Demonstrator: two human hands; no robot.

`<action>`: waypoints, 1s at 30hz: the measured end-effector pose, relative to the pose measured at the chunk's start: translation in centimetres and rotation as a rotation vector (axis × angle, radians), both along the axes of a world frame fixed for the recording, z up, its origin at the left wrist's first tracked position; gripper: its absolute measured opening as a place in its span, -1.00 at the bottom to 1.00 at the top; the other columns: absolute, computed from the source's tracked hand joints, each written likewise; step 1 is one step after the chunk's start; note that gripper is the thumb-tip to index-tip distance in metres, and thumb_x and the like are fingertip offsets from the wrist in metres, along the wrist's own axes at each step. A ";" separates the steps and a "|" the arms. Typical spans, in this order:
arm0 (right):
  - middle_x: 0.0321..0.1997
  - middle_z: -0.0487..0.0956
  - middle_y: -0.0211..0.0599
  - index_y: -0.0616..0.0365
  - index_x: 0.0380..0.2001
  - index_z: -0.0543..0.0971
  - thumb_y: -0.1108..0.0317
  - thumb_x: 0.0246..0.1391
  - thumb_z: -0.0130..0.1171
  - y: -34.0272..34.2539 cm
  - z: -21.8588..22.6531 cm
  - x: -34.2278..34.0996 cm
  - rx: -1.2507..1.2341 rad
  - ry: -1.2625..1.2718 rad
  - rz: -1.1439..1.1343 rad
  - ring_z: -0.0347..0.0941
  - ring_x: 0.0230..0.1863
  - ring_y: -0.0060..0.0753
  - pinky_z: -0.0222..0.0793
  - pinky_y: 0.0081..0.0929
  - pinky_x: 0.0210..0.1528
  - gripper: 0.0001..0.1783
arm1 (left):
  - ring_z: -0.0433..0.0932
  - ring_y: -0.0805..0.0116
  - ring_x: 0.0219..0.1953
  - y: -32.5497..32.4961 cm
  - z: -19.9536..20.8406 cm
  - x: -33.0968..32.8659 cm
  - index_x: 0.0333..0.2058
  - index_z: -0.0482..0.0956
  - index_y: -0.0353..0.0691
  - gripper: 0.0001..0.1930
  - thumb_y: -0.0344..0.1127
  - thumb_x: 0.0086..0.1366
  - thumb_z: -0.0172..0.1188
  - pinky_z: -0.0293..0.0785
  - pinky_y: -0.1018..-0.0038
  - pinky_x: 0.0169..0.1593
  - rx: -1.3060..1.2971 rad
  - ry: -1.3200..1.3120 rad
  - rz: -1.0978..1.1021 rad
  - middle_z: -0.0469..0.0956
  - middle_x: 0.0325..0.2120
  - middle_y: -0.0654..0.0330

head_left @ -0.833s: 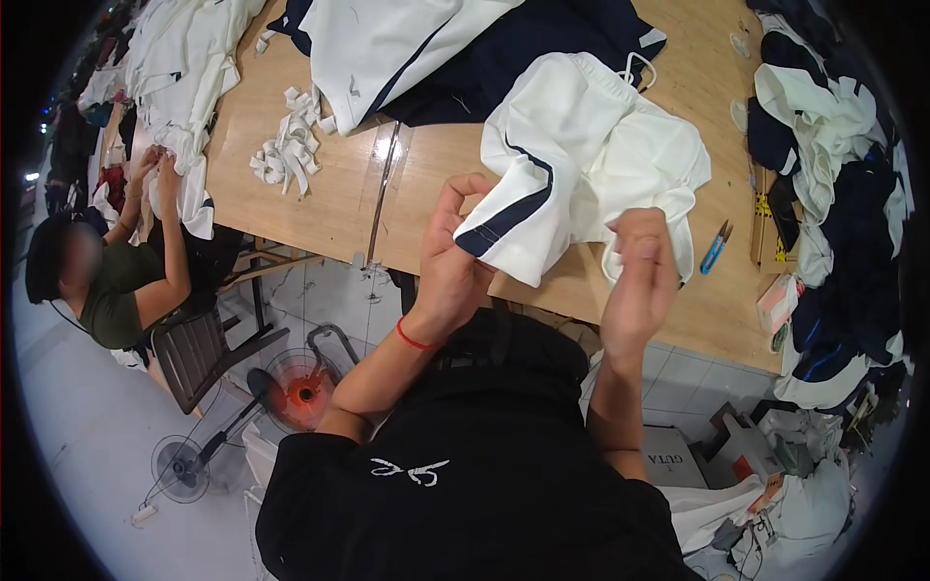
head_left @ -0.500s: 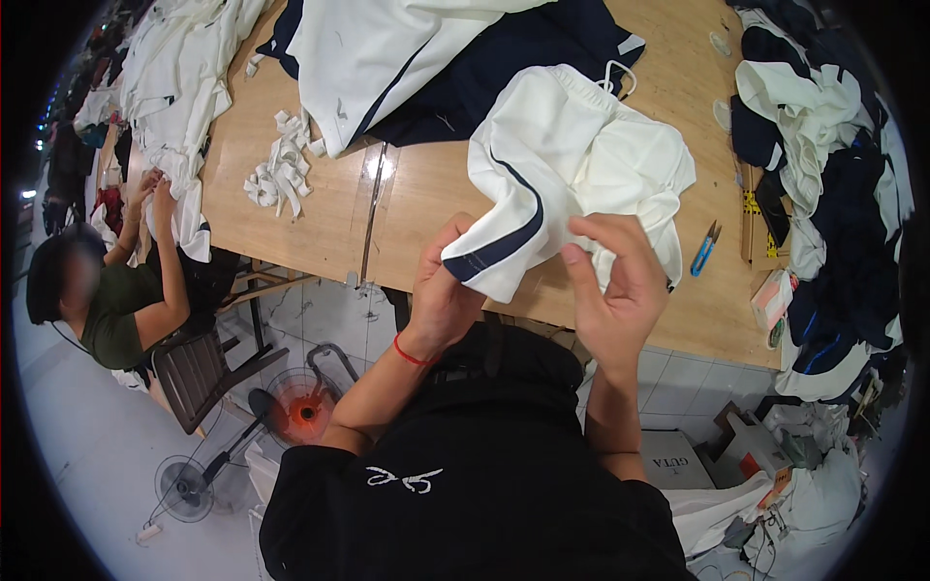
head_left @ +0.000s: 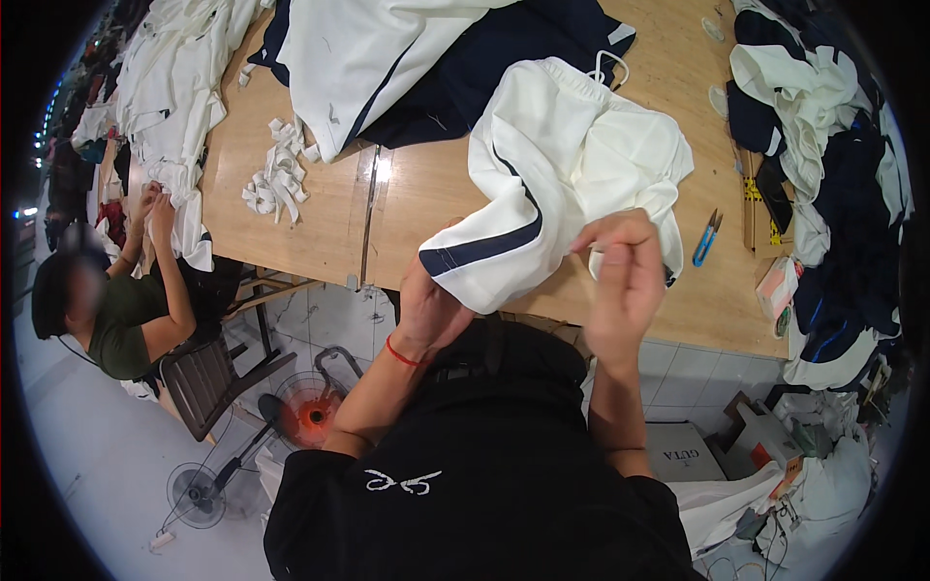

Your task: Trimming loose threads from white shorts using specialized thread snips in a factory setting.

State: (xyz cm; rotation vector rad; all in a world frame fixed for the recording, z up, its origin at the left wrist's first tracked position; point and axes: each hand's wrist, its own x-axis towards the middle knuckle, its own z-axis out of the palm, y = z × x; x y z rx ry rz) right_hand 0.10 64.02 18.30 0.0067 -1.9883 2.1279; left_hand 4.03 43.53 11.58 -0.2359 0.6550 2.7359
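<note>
White pants [head_left: 542, 184] with a gathered elastic waist, a drawstring loop and a navy side stripe lie bunched at the table's near edge. Their striped leg end reaches toward me, over my left hand [head_left: 431, 305], which is closed on the hem from below; most of its fingers are hidden under the cloth. Just right of that leg hovers my right hand [head_left: 625, 276], slightly blurred, its fingers curled and thumb close to the index finger. Whatever it may pinch is too small to make out.
Blue thread snips [head_left: 707, 238] lie on the wooden table [head_left: 320, 237] to the right. White fabric strips [head_left: 279, 174] and a white-and-navy garment pile [head_left: 387, 68] sit further back. More clothes [head_left: 833, 223] heap at right. A seated person [head_left: 121, 310] handles white cloth at left.
My left hand has shifted slightly left and down, drawing the striped hem with it. The right hand has turned, its fingers curling in more, still beside the cloth.
</note>
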 end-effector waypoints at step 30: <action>-0.23 0.59 -0.28 0.16 -0.31 0.62 0.50 0.14 0.39 2.2 0.7 -0.7 0.656 0.356 -0.112 0.53 -0.22 -0.20 0.34 -0.27 0.03 -0.89 | 0.37 0.02 0.45 0.7 -1.1 -2.2 0.46 0.28 -0.27 -0.38 0.02 0.63 -0.18 0.28 0.03 0.49 -0.140 0.035 -0.038 0.38 0.43 0.01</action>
